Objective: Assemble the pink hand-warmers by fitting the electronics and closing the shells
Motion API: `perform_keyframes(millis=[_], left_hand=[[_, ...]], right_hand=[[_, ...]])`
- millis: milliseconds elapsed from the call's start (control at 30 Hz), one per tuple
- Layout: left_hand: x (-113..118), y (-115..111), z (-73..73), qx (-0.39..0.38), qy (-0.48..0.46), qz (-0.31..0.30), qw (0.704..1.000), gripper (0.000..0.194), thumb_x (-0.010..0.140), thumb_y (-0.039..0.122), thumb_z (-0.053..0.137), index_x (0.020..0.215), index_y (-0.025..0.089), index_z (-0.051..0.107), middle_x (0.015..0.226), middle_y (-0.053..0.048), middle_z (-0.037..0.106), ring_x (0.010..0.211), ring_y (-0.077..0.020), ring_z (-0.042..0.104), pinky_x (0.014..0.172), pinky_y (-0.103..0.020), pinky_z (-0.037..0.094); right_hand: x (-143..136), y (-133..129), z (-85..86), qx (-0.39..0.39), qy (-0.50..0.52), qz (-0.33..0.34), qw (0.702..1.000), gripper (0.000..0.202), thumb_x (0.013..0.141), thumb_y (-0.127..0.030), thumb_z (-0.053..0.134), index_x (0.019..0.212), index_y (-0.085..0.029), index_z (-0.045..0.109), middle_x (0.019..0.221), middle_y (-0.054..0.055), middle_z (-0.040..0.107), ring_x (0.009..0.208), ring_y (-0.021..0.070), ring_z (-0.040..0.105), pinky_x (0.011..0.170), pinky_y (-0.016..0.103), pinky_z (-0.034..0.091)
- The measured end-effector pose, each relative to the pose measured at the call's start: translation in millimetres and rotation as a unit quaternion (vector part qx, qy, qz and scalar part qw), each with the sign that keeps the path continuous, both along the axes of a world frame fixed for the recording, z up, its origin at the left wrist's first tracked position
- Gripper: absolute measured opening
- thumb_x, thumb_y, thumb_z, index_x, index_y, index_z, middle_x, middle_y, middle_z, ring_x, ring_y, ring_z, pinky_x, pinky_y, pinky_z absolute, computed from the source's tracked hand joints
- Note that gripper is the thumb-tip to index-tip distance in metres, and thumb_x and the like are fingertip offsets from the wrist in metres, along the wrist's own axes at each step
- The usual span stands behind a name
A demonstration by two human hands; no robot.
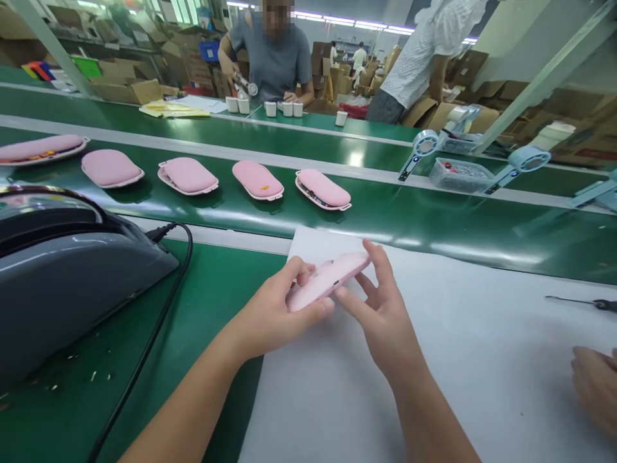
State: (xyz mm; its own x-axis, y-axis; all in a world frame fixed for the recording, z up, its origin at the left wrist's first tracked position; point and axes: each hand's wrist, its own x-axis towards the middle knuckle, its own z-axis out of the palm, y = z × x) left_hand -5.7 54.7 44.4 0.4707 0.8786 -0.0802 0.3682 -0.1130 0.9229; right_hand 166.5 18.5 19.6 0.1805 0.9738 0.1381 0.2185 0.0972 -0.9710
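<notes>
A black cable is plugged into a grey machine at the left. Light-blue handheld fans are set around a clear plastic tub of small parts. A screwdriver is laid at the right; small white containers are placed farther back.

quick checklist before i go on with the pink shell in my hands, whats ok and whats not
1. Grip: ok, left hand and right hand both hold the pink shell.
2. Paper under the work: ok, the white sheet lies below the shell.
3. Cable away from hands: ok, the black cable lies left of the left arm.
4. Other person's hand apart: ok, at the right edge.
5. Rightmost pink case in the row closed: not ok, a gap shows along its edge.
6. Shell's underside undamaged: cannot tell, hidden.
</notes>
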Motion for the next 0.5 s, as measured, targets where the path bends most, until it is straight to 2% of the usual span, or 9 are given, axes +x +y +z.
perform_keyframes(millis=[100, 167, 233, 300, 400, 500], left_hand=[[1.4, 1.4, -4.3, -0.035, -0.049, 0.015, 0.998, 0.039, 0.081, 0.06, 0.049, 0.079, 0.022, 0.04, 0.108, -0.003, 0.052, 0.095, -0.0209, 0.053, 0.074, -0.033, 0.043], [1.0, 2.0, -6.5, -0.053, -0.066, 0.037, 0.996, 0.044, 0.076, 0.065, 0.053, 0.092, 0.024, 0.046, 0.115, -0.006, 0.049, 0.1, -0.0236, 0.052, 0.078, -0.036, 0.044], [0.4, 1.4, -6.3, -0.074, -0.097, 0.035, 0.992, 0.053, 0.073, 0.064, 0.058, 0.11, 0.029, 0.046, 0.124, -0.007, 0.046, 0.106, -0.0261, 0.051, 0.083, -0.039, 0.044], [0.4, -0.8, -3.8, -0.098, -0.148, 0.017, 0.984, 0.061, 0.075, 0.061, 0.061, 0.125, 0.033, 0.039, 0.131, -0.008, 0.044, 0.111, -0.0266, 0.051, 0.088, -0.039, 0.043], [2.8, -4.9, 0.3, -0.128, -0.237, 0.011, 0.963, 0.073, 0.071, 0.056, 0.068, 0.131, 0.037, 0.031, 0.131, -0.008, 0.044, 0.111, -0.0268, 0.052, 0.083, -0.036, 0.046], [5.7, -7.1, 0.9, -0.141, -0.295, 0.035, 0.944, 0.087, 0.063, 0.051, 0.077, 0.133, 0.038, 0.027, 0.123, -0.008, 0.045, 0.107, -0.027, 0.053, 0.073, -0.033, 0.049]], right_hand=[[-6.1, -3.2, 7.2, 0.026, 0.077, 0.029, 0.996, 0.055, 0.082, -0.027, 0.059, 0.131, -0.046, 0.044, 0.157, -0.006, 0.003, 0.128, 0.0267, 0.044, 0.091, 0.039, 0.055], [-12.2, -6.7, 11.2, 0.066, 0.086, 0.054, 0.993, 0.051, 0.084, -0.024, 0.057, 0.129, -0.045, 0.047, 0.157, -0.008, 0.001, 0.129, 0.0245, 0.044, 0.095, 0.038, 0.052], [-17.9, -10.1, 13.2, 0.094, 0.075, 0.069, 0.99, 0.053, 0.085, -0.022, 0.056, 0.131, -0.045, 0.045, 0.157, -0.009, -0.002, 0.133, 0.0235, 0.04, 0.1, 0.037, 0.049], [-22.3, -13.0, 13.1, 0.105, 0.067, 0.067, 0.99, 0.059, 0.086, -0.021, 0.056, 0.136, -0.046, 0.037, 0.157, -0.008, -0.002, 0.136, 0.0234, 0.034, 0.103, 0.039, 0.046], [-25.2, -16.4, 11.8, 0.103, 0.085, 0.073, 0.988, 0.069, 0.086, -0.02, 0.055, 0.143, -0.044, 0.025, 0.157, -0.004, 0.011, 0.138, 0.0234, 0.031, 0.107, 0.043, 0.042], [-22.1, -19.7, 14.7, 0.091, 0.107, 0.108, 0.984, 0.067, 0.087, -0.02, 0.054, 0.145, -0.04, 0.025, 0.151, -0.002, 0.031, 0.136, 0.0223, 0.035, 0.109, 0.044, 0.039]])
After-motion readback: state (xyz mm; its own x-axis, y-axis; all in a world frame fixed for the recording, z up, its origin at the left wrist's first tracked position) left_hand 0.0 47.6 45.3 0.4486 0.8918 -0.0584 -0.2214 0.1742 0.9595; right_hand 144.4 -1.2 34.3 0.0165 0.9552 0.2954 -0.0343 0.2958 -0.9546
